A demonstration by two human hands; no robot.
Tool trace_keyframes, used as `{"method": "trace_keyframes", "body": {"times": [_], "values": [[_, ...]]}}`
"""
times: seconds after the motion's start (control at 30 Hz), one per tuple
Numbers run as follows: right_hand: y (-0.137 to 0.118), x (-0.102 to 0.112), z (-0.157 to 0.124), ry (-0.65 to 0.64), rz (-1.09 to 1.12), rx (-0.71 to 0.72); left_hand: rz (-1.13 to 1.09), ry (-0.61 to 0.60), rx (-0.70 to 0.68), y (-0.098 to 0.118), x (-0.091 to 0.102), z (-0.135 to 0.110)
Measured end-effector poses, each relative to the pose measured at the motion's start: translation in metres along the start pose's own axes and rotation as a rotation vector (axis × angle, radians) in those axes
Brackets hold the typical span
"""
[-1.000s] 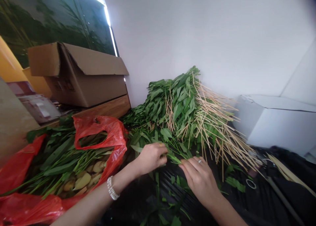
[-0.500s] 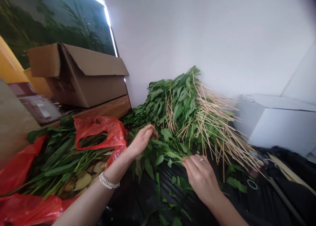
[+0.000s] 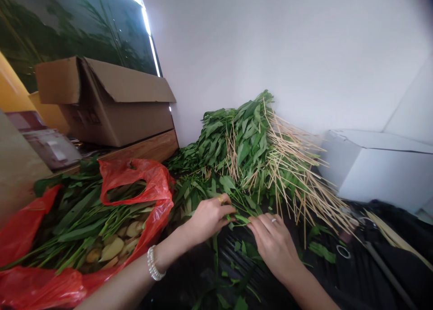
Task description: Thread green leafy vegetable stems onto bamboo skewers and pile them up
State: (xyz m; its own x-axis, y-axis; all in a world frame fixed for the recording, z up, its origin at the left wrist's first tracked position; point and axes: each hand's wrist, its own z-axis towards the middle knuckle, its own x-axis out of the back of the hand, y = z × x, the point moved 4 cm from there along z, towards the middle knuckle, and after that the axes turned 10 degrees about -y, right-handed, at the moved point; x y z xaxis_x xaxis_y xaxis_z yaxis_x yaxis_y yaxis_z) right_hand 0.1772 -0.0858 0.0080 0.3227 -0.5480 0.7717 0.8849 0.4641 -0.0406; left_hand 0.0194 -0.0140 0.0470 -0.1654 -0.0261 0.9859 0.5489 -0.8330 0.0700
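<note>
Fingers (image 3: 261, 224) of my right hand (image 3: 275, 247) pinch the slim green leafy stem (image 3: 242, 219); long axis crosswise, running left to my left hand (image 3: 209, 216), curled narrow, grip unclear. Both equally near.

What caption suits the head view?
Left hand and right hand at green stems, red bag at left, leafy pile behind.

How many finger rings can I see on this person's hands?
2: a gold-coloured ring on the left hand and a silver-coloured ring on the right hand. Others may be hidden.
</note>
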Motion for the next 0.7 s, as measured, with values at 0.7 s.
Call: {"method": "trace_keyframes", "body": {"times": [0.7], "values": [[0.007, -0.006, -0.004, -0.043, 0.201, -0.082, -0.739, 0.301, 0.341, -0.034, 0.008, 0.006]]}}
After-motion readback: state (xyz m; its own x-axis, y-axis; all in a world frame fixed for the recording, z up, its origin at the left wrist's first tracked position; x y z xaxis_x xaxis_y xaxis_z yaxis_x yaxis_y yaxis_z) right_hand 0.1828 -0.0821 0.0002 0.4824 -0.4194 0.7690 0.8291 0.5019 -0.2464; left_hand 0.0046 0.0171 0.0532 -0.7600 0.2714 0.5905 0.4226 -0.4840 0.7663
